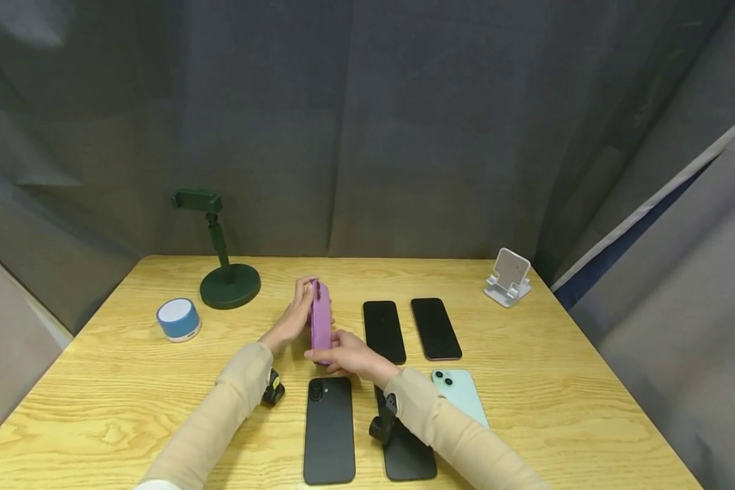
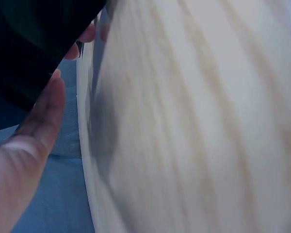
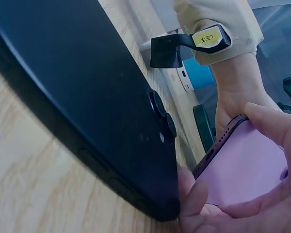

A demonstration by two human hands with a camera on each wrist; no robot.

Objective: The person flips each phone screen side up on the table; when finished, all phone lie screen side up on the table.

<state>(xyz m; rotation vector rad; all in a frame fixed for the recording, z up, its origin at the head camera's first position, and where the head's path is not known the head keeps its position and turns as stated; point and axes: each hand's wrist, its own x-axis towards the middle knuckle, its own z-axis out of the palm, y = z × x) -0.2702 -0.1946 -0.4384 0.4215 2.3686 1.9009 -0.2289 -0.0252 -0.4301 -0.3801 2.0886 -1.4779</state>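
Purple phone (image 1: 321, 320) held tilted; left hand (image 1: 292, 318), right hand (image 1: 352, 355) both gripping it, fingers (image 3: 194, 198) at edges.

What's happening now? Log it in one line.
left hand: holds purple phone near camera end | right hand: holds its lower end | pose: tilted | nearby: black phone, cameras up

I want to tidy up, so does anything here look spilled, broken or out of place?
Nothing stands out: no spill or damage shows. The purple phone is tilted, but the left hand and right hand hold it. The right sleeve hides parts of a black phone and the mint phone.
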